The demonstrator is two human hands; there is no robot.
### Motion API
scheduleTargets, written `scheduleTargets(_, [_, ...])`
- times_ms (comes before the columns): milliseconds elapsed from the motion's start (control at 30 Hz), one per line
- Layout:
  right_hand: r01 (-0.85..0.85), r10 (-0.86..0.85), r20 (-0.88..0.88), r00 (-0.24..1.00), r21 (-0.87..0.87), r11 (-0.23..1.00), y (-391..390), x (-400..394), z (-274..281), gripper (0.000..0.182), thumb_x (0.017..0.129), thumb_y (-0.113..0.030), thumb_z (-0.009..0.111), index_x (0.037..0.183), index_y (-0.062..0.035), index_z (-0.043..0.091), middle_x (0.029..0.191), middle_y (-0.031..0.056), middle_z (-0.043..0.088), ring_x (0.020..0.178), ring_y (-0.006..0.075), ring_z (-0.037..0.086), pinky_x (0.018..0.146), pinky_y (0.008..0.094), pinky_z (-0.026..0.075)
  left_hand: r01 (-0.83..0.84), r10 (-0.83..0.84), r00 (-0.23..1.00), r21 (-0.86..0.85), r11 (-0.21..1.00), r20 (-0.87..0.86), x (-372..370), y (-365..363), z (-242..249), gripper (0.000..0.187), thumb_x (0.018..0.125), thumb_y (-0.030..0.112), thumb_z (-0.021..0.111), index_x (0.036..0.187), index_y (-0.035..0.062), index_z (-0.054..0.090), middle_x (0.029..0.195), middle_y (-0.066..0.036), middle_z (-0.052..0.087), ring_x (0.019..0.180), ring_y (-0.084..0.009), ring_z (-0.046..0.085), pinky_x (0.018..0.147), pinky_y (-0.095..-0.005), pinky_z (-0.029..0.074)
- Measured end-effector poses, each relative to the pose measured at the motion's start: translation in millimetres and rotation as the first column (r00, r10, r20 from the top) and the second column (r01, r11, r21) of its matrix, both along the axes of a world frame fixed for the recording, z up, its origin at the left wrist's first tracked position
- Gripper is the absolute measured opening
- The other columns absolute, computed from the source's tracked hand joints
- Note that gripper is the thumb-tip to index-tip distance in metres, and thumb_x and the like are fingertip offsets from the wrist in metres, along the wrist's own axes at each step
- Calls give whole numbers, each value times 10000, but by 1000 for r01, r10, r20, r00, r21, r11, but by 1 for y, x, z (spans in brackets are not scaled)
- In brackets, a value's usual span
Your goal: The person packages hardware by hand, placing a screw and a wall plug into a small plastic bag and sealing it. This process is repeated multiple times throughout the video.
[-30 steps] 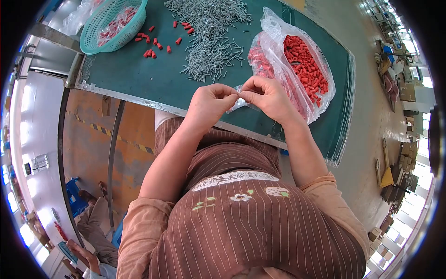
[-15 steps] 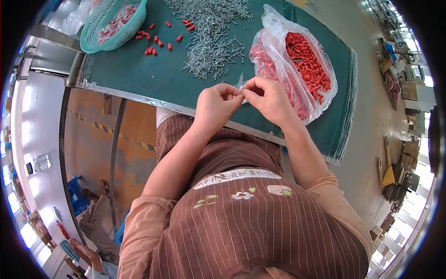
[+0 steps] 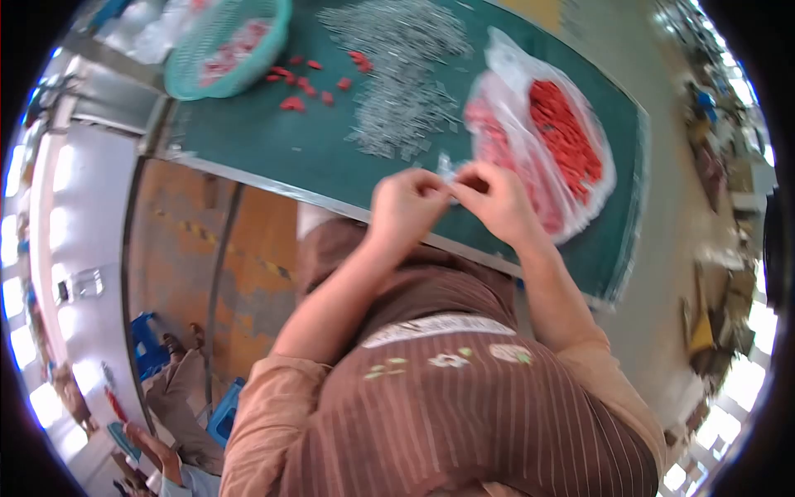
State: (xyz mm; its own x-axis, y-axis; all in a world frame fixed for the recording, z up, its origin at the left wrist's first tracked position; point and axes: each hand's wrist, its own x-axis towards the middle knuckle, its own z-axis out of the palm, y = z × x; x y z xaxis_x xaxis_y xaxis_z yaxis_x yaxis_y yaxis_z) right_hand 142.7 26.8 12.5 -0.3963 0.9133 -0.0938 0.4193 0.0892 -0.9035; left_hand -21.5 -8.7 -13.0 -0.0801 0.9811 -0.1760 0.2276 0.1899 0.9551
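Your two hands, left hand (image 3: 407,207) and right hand (image 3: 501,203), meet fingertip to fingertip above the near edge of the bench (image 3: 248,141), each with thumb and forefinger pinched narrow on a small clear plastic bag (image 3: 445,164). The bag lies between your fingertips and just beyond them; its visible part points away from you, leaning slightly left, though blur and your fingers hide its mouth and full length. Neither hand is clearly nearer to it. Just beyond and to the right sits a large plastic bag (image 3: 507,112), its open side showing red plugs (image 3: 563,137); your right hand is the nearer to it. Straight ahead and a little left spreads a heap of grey screws (image 3: 410,103), nearer your left hand. Farther left lie loose red plugs (image 3: 292,103), with a teal basket (image 3: 248,73) just past them.
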Motion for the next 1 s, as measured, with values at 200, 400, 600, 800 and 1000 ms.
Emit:
scheduleTargets(200, [9,-11,-23,1000,-106,994,-3,-6,-3,140,867,-93,658,922,37,657,786,78,686,731,83,604,660,269,500,-5,4,1000,-52,999,-19,-5,-9,6,178,787,157,742,865,-1,716,685,-25,650,637,-74,570,590,-261,478])
scheduleTargets(400, [35,-37,-14,999,-123,992,2,-4,-3,158,853,-104,654,939,27,672,818,89,699,771,107,638,699,277,510,-4,10,998,-106,994,57,-5,-4,7,168,786,152,766,808,-1,699,650,18,599,589,-42,502,536,-238,424])
scheduleTargets(600, [48,-54,-48,997,-120,992,3,-2,-4,152,850,-121,648,913,16,664,797,61,682,725,90,600,667,267,493,39,-1,955,-124,992,295,-6,-1,0,140,824,126,756,866,17,680,721,34,596,608,-26,485,519,-182,370])
scheduleTargets(800, [119,-136,-135,981,-133,984,-1,-1,-18,147,849,-129,649,901,9,655,779,34,666,704,76,574,649,257,484,28,140,830,-290,957,540,-7,-4,10,129,851,121,724,841,62,610,666,56,521,524,-12,395,453,-182,287])
scheduleTargets(1000, [66,-75,-82,994,-105,992,-10,-9,-12,140,852,-116,649,905,14,648,787,44,669,718,83,583,657,263,486,-76,160,861,-189,979,483,-5,-9,-10,85,909,97,643,915,39,582,737,47,523,582,-23,434,492,-189,344])
